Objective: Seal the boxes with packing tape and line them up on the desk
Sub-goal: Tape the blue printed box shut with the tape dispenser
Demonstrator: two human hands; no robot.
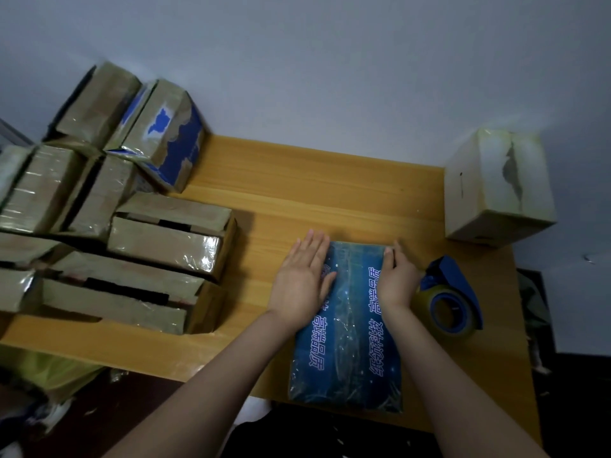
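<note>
Two hands pressing a taped blue box at the front of the counter.

The blue rectangular cardboard box (350,325), printed with white characters and glossy with clear tape, lies flat on the light wooden counter (297,193) near its front edge. The left hand (302,279) rests palm down, fingers straight, across the box's far left edge. The right hand (396,279) stands edge-on against the far right side with fingers extended (neither hand grips anything). A blue tape dispenser loaded with clear tape (453,302) sits just beside the right hand. Tan taped cardboard boxes (148,239) crowd the left end, and a pale cardboard box (496,193) stands at the far right corner.
</note>
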